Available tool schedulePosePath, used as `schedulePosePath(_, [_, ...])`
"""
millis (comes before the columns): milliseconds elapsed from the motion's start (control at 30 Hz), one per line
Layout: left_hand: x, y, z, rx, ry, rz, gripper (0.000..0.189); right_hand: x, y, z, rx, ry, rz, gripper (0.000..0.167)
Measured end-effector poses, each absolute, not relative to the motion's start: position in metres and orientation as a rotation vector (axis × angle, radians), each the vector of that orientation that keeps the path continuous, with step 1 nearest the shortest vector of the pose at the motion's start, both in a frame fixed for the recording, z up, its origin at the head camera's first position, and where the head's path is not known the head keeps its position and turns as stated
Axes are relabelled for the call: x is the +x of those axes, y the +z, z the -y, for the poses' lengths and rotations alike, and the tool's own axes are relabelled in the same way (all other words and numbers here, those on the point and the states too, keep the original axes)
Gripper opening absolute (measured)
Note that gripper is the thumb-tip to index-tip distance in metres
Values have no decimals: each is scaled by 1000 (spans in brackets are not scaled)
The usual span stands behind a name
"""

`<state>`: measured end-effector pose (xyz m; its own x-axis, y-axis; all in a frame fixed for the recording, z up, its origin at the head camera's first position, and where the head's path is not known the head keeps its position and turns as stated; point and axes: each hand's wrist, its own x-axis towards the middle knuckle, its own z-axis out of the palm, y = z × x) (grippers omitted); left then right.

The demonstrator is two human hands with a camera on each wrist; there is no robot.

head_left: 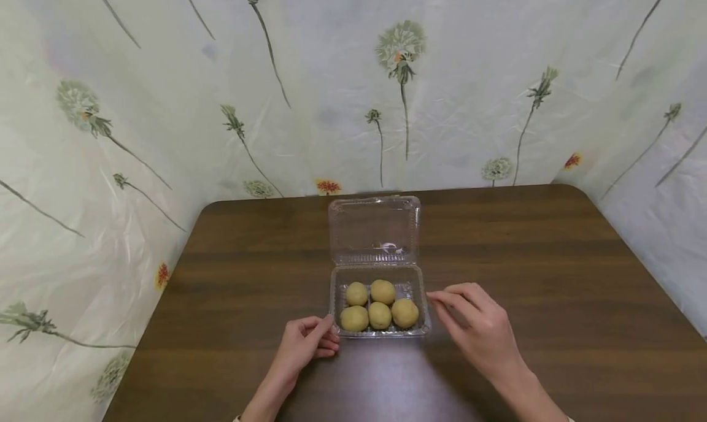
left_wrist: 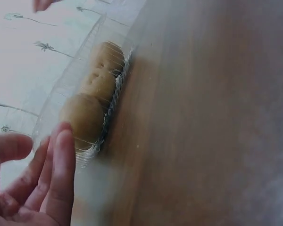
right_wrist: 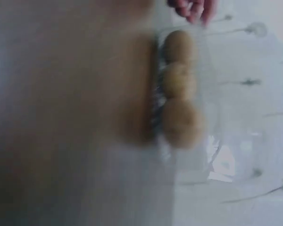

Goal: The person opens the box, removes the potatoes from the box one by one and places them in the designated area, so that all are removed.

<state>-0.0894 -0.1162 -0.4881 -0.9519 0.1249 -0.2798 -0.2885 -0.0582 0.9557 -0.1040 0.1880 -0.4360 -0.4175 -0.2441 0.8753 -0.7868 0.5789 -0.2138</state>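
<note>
Your clear plastic container (head_left: 381, 334) sits on the brown bench (head_left: 248, 275), low in the head view toward 6 o'clock. Its lid (head_left: 375, 232) is hinged back at 12 o'clock from the base. Inside you've got five round yellowish balls (head_left: 380, 316): two in the far row, about 10 and 12 o'clock, three in the near row at 8, 6 and 4. Small pits show on them from the left wrist.

Your left hand (head_left: 309, 341) has the container's corner at 8 o'clock, thumb on the rim, fingers below; that grip is holding it. Your right hand (head_left: 479, 324) has its fingertips at the rim, 3 o'clock; can't tell if that grip pinches it. Right wrist view is blurred. Dandelion-print sheet (head_left: 320, 103) hangs behind the bench at 12.
</note>
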Motion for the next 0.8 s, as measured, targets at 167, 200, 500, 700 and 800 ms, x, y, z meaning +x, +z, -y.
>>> schedulePosePath(167, [-93,-488,116,-204,2111,-2019,36,-91,-462,-207,821,837,2201,22])
schedulePosePath(200, [-94,-488,116,-205,2121,-2021,37,-89,-466,-209,818,855,2242,15])
schedulePosePath(500, [-95,-484,115,-224,2170,-1973,35,-86,-474,-203,802,885,2394,24])
schedulePosePath(700, [-95,-485,117,-199,2157,-1945,33,-92,-466,-199,790,783,2405,23])
schedulePosePath(800, [-94,-486,117,-185,2161,-1915,32,-95,-461,-197,775,739,2446,26])
